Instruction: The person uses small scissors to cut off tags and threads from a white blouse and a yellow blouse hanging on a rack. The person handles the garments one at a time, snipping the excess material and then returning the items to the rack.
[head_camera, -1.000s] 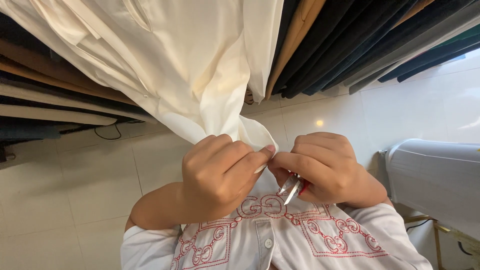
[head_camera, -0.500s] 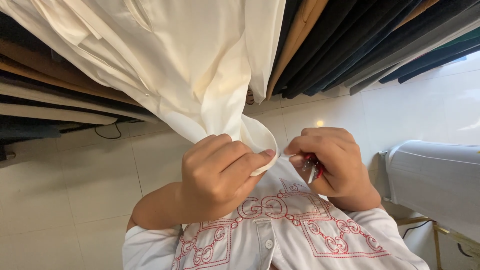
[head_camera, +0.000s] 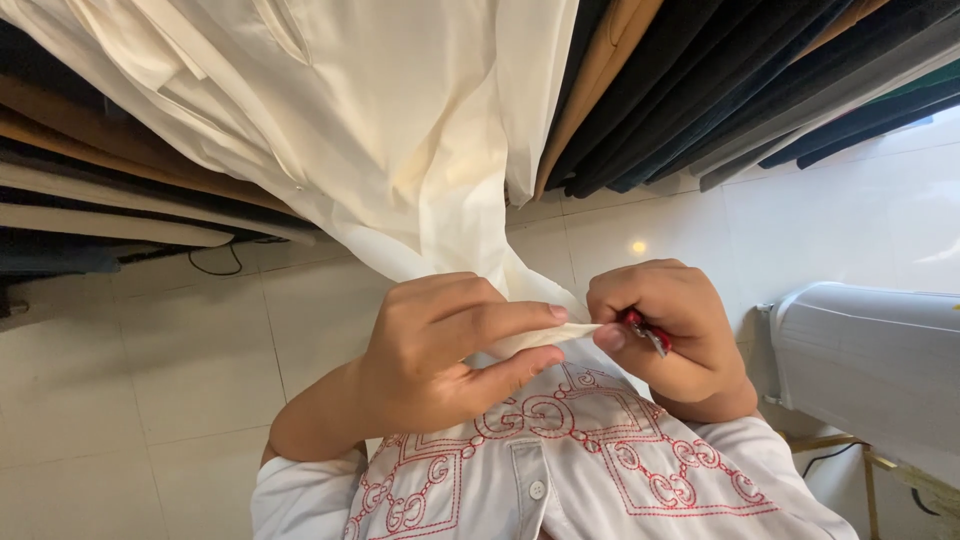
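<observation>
A cream garment hangs from above, and its lower edge is drawn down to my hands. My left hand pinches that edge of cream fabric between thumb and forefinger. Just to its right, my right hand is closed around a small red-handled metal tool, with thumb and fingertip touching the same fabric edge. Most of the tool is hidden in my fist. Below my hands is my own white shirt with red embroidery.
Dark and tan garments hang in a row at upper right, with more brown and black ones at left. The floor is pale tile. A white padded board on a gold metal frame stands at right.
My right hand has drawn a little to the right and turned, so the tool now lies mostly inside the fist. The left hand's forefinger has stretched out along the fabric edge.
</observation>
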